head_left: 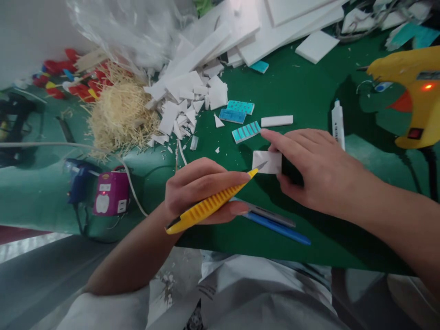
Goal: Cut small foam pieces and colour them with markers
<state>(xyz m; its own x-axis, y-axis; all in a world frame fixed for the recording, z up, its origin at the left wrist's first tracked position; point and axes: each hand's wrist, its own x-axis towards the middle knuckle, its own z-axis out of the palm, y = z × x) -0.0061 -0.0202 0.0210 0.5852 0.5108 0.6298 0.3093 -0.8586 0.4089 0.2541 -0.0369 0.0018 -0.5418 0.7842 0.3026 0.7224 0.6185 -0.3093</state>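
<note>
My left hand (202,188) is closed around a yellow craft knife (209,201). Its blade points right, and the tip lies over a small white foam board piece (271,166). My right hand (319,160) grips that piece at its right edge between thumb and fingers, with the index finger stretched out above it. Just beyond the fingertip are a striped turquoise piece (246,132) and a narrow white strip (277,121). A plain blue piece (233,116) and a dotted turquoise piece (241,107) lie farther back. Below my hands are a blue pen (278,228) and a grey pen (271,213).
A yellow hot glue gun (412,87) with a lit light stands at right, beside a white marker (338,123). Foam scraps (185,98), straw (122,107) and a plastic bag (127,32) fill the back left. A purple power adapter (112,193) and cords lie left.
</note>
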